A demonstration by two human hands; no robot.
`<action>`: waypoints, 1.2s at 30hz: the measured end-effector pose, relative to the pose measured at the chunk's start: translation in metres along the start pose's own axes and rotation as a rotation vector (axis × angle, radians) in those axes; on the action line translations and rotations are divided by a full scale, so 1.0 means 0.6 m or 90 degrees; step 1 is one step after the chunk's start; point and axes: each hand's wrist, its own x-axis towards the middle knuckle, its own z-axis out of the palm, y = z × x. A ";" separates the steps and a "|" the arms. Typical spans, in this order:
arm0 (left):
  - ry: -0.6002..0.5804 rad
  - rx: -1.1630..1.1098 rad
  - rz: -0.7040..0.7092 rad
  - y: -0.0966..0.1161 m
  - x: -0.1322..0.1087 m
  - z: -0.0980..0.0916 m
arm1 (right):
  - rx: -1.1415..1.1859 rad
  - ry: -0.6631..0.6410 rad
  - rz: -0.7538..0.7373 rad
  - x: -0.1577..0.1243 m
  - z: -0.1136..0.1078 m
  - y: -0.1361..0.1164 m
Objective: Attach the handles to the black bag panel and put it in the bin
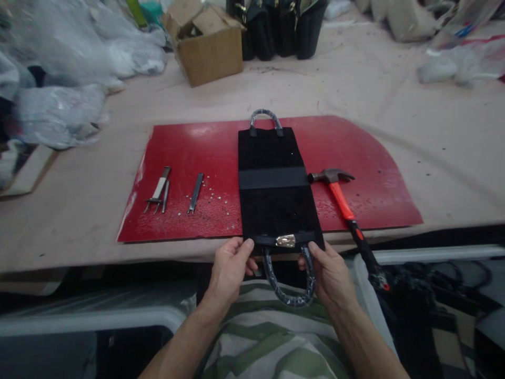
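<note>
A flat black handbag panel (272,208) lies lengthwise across a red mat (355,152). Plastic-wrapped handles stick out at both ends, the far handle (265,112) over the mat and the near handle (294,300) over my lap. Close to the near edge runs a black strap with a gold clasp (285,241). My left hand (232,263) pinches the panel's near left corner, thumb on top. At the near right corner, beside the handle's base, my right hand (329,271) grips the panel the same way.
A claw hammer (341,200) rests right of the panel, its handle overhanging the table edge. Left on the mat are metal punches (196,192), pronged tools (160,189) and small scattered bits. Behind stand a cardboard box (215,52), black bags (276,29) and plastic-wrapped items (59,113).
</note>
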 end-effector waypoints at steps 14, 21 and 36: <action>0.055 0.770 0.747 0.026 -0.005 -0.028 | -0.880 -0.179 -0.763 0.012 -0.025 -0.059; -0.077 0.882 0.817 0.048 0.013 -0.040 | -1.026 -0.337 -0.793 0.028 -0.017 -0.102; -0.224 0.713 0.957 0.045 0.058 -0.104 | -0.875 -0.502 -0.933 0.074 -0.044 -0.090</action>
